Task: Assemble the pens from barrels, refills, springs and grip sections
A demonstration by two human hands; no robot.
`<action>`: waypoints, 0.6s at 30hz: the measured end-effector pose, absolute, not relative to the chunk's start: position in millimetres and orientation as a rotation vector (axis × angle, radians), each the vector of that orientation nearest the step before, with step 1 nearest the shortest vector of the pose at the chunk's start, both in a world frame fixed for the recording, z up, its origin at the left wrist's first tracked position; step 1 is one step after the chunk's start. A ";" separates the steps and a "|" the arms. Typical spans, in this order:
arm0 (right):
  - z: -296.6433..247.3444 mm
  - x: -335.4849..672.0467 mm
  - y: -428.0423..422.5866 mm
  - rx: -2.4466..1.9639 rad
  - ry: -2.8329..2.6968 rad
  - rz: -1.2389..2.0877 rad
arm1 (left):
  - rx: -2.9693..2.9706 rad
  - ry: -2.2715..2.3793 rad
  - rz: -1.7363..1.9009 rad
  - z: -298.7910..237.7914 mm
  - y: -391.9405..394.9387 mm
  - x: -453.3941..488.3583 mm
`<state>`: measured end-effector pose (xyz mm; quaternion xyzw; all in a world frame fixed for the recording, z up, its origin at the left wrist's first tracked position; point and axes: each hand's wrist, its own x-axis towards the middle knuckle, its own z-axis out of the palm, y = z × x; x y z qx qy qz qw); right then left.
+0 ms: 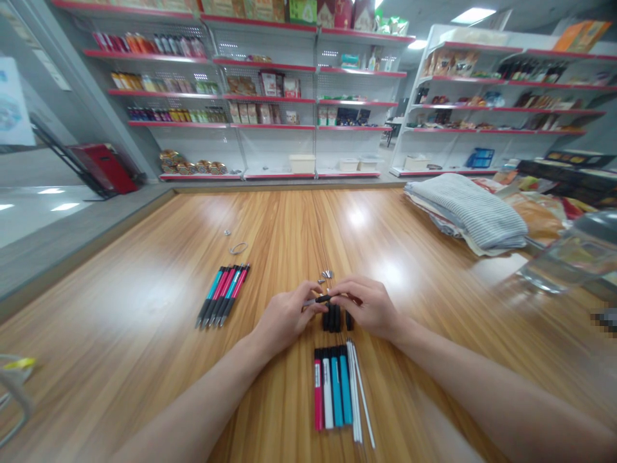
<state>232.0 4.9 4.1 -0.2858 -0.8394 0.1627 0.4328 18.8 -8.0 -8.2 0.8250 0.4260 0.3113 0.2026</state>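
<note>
At the middle of the table my left hand (288,314) pinches a slim pale pen part, mostly covered by the fingers. My right hand (367,305) pinches a black pen grip (322,298) that lines up end to end with the pale part. Several more black grips (331,318) lie under and between my hands. Small silver pen tips (327,274) lie just beyond the fingers. Nearer to me are pen barrels (336,389) in pink, white and blue, side by side. White ink refills (355,392) lie along their right side.
Assembled pens (222,296) lie in a row to the left, with a looped pale band (238,248) beyond them. Folded striped cloth (470,209) and a clear container (571,254) are on the right. A white cable (17,399) sits at the left edge. Stocked shelves (270,96) stand behind.
</note>
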 end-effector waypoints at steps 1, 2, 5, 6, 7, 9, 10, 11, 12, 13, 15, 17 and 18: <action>3.6 232.1 5.4 -0.724 -2.092 0.399 | 2.312 1.191 0.861 -7.8 -8.2 18.8; 3.0 232.5 6.1 -0.740 -2.097 0.388 | 2.328 1.199 0.852 -7.6 -8.4 18.8; 0.7 233.7 7.9 -0.824 -2.134 0.336 | 2.418 1.238 0.824 -8.3 -8.7 18.6; 0.3 233.9 8.1 -0.847 -2.153 0.320 | 2.453 1.243 0.820 -8.7 -8.8 18.7; 0.1 234.1 8.1 -0.854 -2.177 0.313 | 2.485 1.244 0.814 -9.1 -8.8 18.8; 0.6 234.1 7.6 -0.829 -2.222 0.319 | 2.532 1.245 0.814 -9.4 -9.0 19.1; 1.1 233.9 7.2 -0.810 -2.239 0.324 | 2.541 1.250 0.816 -9.2 -9.3 19.3; 1.5 233.8 7.0 -0.799 -2.254 0.324 | 2.540 1.258 0.820 -8.8 -9.6 19.6; 1.9 233.8 6.9 -0.797 -2.262 0.315 | 2.534 1.267 0.825 -8.3 -10.0 19.8; 2.1 233.9 6.9 -0.799 -2.266 0.301 | 2.528 1.272 0.828 -7.8 -10.4 20.0; 2.2 234.7 7.7 -0.813 -2.266 0.298 | 2.518 1.281 0.827 -6.6 -11.2 20.4; 2.1 236.4 9.4 -0.845 -2.225 0.330 | 2.512 1.291 0.813 -5.3 -11.4 20.6; 2.1 237.4 10.6 -0.878 -2.186 0.343 | 2.504 1.306 0.807 -4.7 -11.2 20.8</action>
